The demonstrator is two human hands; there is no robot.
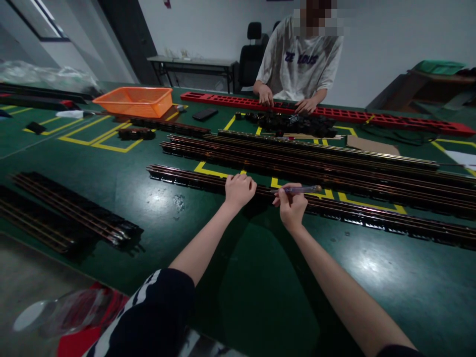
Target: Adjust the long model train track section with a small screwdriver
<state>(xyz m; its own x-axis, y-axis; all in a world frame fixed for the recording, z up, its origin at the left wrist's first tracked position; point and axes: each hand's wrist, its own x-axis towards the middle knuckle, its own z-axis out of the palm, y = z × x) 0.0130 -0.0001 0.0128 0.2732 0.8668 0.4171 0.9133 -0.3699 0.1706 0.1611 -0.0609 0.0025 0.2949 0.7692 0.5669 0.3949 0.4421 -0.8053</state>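
A long black strip with copper-coloured rods (357,213) lies across the green table in front of me. My left hand (240,191) rests on this strip with its fingers curled over it; whether it pinches the strip is hard to see. Just to the right, my right hand (292,204) is closed on a thin pen-like tool (303,189) with a clear purplish handle. The tool's tip points left and meets the strip between my hands. Behind them lie several similar long strips (297,161), side by side.
Two shorter rod strips (74,208) lie at the left. An orange basket (136,101) and a dark phone (205,114) are farther back. Across the table (178,233) a person handles black parts near a long red rack (390,119). A clear bottle (74,312) is at the lower left.
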